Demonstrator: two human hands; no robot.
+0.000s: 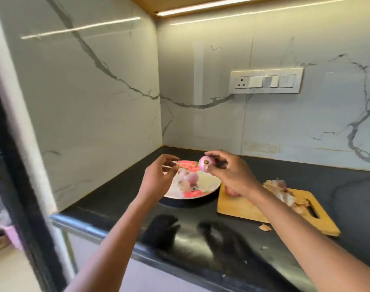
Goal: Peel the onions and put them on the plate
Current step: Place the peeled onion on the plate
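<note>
Seen from a head-worn camera, looking down over a black counter (201,239) in a marble-walled kitchen corner. Right hand (232,175) raised above the counter, pinching a small peeled onion (206,163) between thumb and fingertips, root end turned toward the camera. Left hand (158,175) just beside it, fingers loosely curled, perhaps pinching a thin scrap of skin; too blurred to tell. Beneath and between both hands, a floral plate (209,187) holding a few peeled onions (187,180) already. Under the right wrist, a wooden cutting board (238,204) with one more onion (231,191) partly hidden by the hand, and a heap of papery peelings (285,196) beyond the forearm. One stray skin (264,227) on the counter near the board's front edge. Likely handling: light, firm and round, smooth and probably a little slick once bare, so prone to rolling or slipping. Best held across the middle with fingertips on opposite sides, then lowered rather than dropped onto the plate.
</note>
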